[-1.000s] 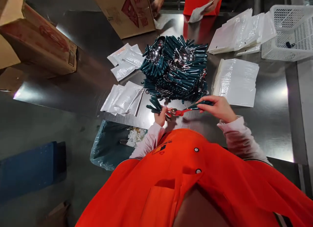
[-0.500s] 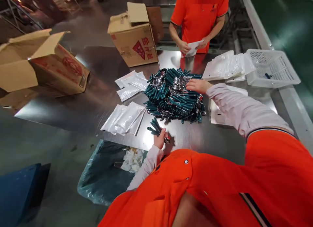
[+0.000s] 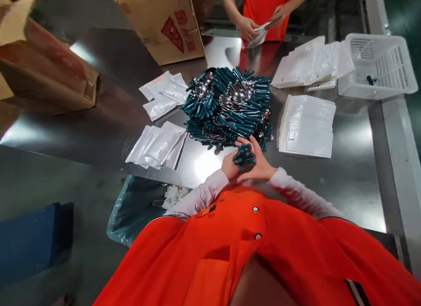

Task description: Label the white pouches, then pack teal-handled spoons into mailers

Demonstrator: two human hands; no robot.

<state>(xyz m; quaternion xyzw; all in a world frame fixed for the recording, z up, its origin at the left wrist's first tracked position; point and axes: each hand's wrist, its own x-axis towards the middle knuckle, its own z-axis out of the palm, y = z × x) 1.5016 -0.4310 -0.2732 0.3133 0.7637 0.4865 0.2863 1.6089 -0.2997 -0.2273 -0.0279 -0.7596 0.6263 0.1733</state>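
Note:
A big heap of teal-handled steel spoons [image 3: 228, 106] lies in the middle of the shiny metal table [image 3: 345, 174]. Just in front of the heap, close to my chest, both hands meet around a small bundle of teal-handled spoons [image 3: 244, 156]. My left hand [image 3: 229, 167] grips the bundle from the left. My right hand [image 3: 258, 163] wraps it from the right, fingers curled over the handles.
White plastic pouches lie in piles left of the heap [image 3: 158, 144], [image 3: 162, 94] and right of it [image 3: 307, 125], [image 3: 312, 63]. A white basket [image 3: 378, 66] stands far right. Cardboard boxes [image 3: 164, 20], [image 3: 46, 64] sit at back and left. A person in orange [image 3: 259, 16] handles a pouch opposite. A bin bag [image 3: 138, 209] hangs below the table edge.
My right hand has come back from the top of the heap to my left hand, and both now close on the bundle. The view has tilted down.

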